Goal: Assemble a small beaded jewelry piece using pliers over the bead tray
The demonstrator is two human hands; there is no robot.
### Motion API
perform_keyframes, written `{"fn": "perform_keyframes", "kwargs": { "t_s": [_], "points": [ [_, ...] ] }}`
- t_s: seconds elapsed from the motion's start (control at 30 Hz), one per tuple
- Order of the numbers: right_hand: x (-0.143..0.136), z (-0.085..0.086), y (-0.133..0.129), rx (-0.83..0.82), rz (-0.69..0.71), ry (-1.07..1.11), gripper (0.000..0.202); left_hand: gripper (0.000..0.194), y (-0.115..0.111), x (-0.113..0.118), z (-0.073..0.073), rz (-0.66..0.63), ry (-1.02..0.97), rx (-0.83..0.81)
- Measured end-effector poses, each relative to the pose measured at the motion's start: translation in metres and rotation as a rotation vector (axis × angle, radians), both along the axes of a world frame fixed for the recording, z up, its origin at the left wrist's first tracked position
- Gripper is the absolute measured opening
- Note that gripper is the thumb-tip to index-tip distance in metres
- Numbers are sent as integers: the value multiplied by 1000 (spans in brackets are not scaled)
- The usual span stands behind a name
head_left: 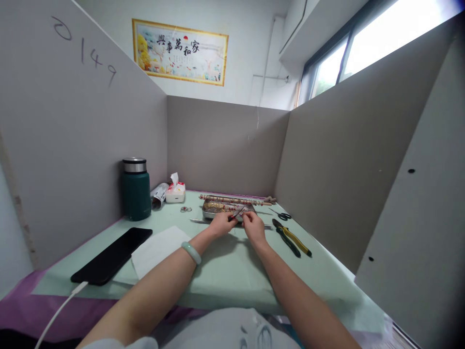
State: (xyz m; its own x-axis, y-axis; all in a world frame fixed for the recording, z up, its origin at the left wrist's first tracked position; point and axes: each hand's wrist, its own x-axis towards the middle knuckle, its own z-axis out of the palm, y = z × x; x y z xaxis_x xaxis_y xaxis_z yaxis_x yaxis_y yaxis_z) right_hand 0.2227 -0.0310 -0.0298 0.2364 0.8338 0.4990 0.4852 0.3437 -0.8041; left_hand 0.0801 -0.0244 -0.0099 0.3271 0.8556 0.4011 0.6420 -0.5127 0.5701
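My left hand [221,224] is closed around a small pointed tool [237,214] with a dark-and-red handle and a thin metal tip; its exact kind is too small to tell. Close beside it, my right hand [255,227] pinches something tiny near that tip, which I cannot make out. Both hands are just in front of a shallow metal tray [208,214] holding small gold and red pieces. Across the tray's back lies a rod [232,199] wound with what look like beaded strands. A thin metal rod [199,221] runs along the tray's front.
On the right lie green-and-yellow pliers [291,238] and black scissors [283,215]. To the left are a phone [112,254] on a white cable, white paper [162,248], a green flask [136,194], a tissue pack [176,192] and small rings [186,209]. Grey partitions [225,145] enclose the table.
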Motion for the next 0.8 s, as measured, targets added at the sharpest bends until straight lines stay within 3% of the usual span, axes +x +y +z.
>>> {"fn": "perform_keyframes", "kwargs": {
  "t_s": [0.43, 0.8],
  "points": [
    [-4, -1, -1, 25, 122, -4, 25, 24, -1, 0, -1, -34, 77, 19],
    [-3, 2, -5, 43, 66, 31, 23, 24, 2, 0, -4, -24, 98, 45]
  ]
}}
